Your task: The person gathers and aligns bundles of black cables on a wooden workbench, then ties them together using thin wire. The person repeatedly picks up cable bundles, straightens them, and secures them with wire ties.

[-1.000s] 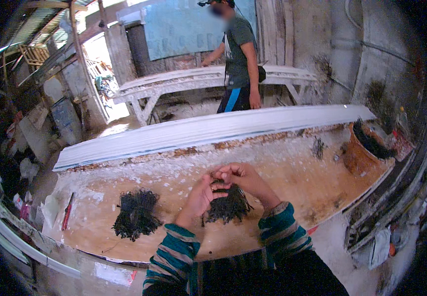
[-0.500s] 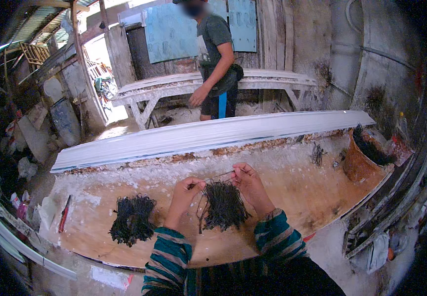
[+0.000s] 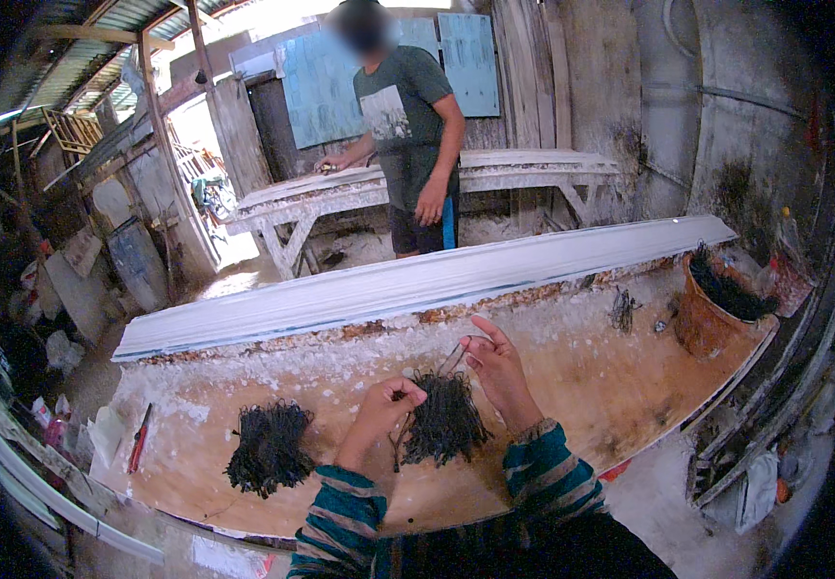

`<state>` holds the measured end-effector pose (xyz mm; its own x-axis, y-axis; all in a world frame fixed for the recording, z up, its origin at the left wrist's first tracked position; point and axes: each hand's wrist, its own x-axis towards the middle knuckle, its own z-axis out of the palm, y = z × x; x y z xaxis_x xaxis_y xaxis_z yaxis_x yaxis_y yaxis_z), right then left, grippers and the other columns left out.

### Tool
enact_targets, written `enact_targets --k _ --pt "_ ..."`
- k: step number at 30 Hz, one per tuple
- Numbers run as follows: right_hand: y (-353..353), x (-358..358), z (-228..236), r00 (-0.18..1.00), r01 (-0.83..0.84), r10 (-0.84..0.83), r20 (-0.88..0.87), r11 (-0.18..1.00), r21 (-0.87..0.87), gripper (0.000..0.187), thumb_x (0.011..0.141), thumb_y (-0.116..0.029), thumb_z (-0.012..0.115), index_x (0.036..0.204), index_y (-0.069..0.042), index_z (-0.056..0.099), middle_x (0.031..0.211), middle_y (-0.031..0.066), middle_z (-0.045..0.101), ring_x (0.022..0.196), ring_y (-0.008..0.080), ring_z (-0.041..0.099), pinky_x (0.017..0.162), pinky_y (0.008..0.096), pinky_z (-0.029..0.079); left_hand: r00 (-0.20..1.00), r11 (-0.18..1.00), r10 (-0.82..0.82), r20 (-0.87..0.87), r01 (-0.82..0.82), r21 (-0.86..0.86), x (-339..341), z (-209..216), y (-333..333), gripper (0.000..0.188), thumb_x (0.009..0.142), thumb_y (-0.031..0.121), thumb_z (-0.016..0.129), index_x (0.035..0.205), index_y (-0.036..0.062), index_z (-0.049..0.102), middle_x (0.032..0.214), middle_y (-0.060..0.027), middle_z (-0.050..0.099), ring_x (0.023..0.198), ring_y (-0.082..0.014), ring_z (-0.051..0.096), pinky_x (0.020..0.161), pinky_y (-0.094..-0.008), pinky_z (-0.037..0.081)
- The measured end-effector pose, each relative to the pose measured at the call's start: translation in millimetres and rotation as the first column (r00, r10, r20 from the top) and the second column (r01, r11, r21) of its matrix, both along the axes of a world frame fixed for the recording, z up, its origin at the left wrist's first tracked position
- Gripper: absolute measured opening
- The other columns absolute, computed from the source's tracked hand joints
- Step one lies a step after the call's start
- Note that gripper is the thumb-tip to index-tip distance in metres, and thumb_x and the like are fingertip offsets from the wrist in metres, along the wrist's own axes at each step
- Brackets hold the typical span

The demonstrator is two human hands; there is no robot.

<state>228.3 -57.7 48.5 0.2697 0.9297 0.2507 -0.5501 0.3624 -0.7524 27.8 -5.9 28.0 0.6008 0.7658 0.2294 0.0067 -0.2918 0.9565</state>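
Observation:
Between my hands, a bundle of thin black looped strands (image 3: 444, 425) lies on the wooden worktop (image 3: 552, 463). My left hand (image 3: 383, 413) is closed in a pinch at the bundle's upper left edge, and a dark strand hangs beneath it. Thumb and fingertips of my right hand (image 3: 502, 376) pinch a thin dark strand (image 3: 452, 359) just above the bundle, its index finger raised. What exactly lies between the left fingertips is too small to make out. A second bundle of black looped strands (image 3: 269, 447) rests to the left, touched by neither hand.
Long white strips (image 3: 417, 289) lie along the worktop's far side. A brown bucket (image 3: 709, 314) of black strands stands at the right, near a small loose bunch (image 3: 622, 311). A red cutter-like tool (image 3: 139, 439) lies far left. A person (image 3: 408, 135) stands by the rear bench (image 3: 543, 172).
The strand stretched between my hands is no longer taut across them. My left hand has come down beside the bundle; my right index finger has lifted. The person behind has turned and reaches over the bench.

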Motion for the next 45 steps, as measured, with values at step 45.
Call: enact_targets --k 45 --pt "-26 -52 3 0.892 -0.025 0.026 0.450 1.000 -0.008 0.021 0.084 -0.003 0.058 0.104 0.000 0.056 0.088 0.0041 0.061 0.086 0.0119 0.058 0.077 0.0262 0.047 0.964 0.905 -0.014 0.267 0.126 -0.407 25 1 -41 0.054 0.084 0.047 0.054 0.119 0.0101 0.038 0.082 0.0016 0.048 0.069 -0.0098 0.047 0.062 -0.0232 0.043"
